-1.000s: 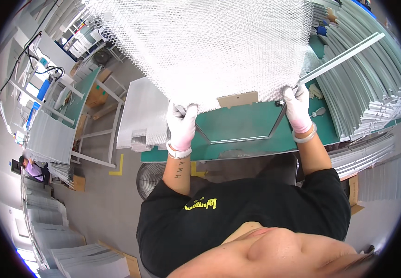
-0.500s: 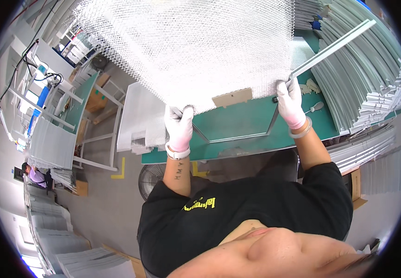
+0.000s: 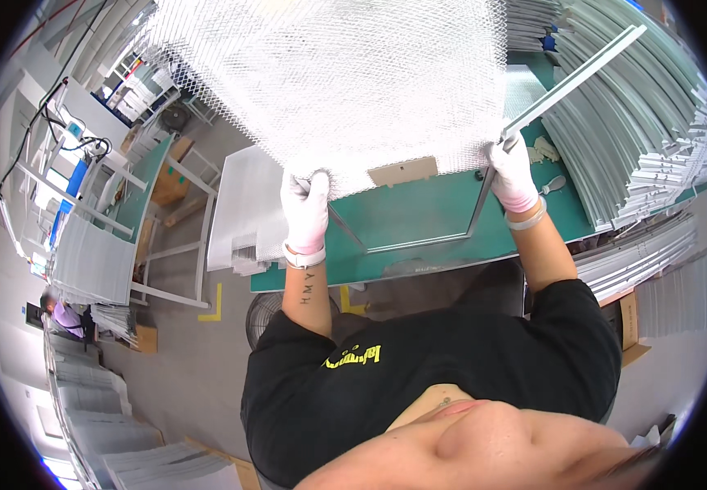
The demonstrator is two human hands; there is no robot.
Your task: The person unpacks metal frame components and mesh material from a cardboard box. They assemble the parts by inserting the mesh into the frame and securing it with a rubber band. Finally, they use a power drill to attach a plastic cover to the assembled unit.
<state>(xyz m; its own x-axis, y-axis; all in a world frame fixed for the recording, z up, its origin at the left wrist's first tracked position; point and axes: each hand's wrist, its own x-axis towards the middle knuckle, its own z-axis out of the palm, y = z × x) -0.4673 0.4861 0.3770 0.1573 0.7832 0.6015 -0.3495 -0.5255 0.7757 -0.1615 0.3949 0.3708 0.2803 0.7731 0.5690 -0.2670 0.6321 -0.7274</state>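
Gloved and closed, my left hand [image 3: 305, 212] and right hand [image 3: 511, 170] gripped 2 near corners of the mesh sheet [image 3: 353, 90], upper centre of the frame; it seemed light, flexible, snag-prone, best held there, above the green table [image 3: 345, 263].

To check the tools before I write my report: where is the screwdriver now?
In the head view, the screwdriver lies on the green table, right of centre, between the white-gloved right hand and the stack of pale strips.
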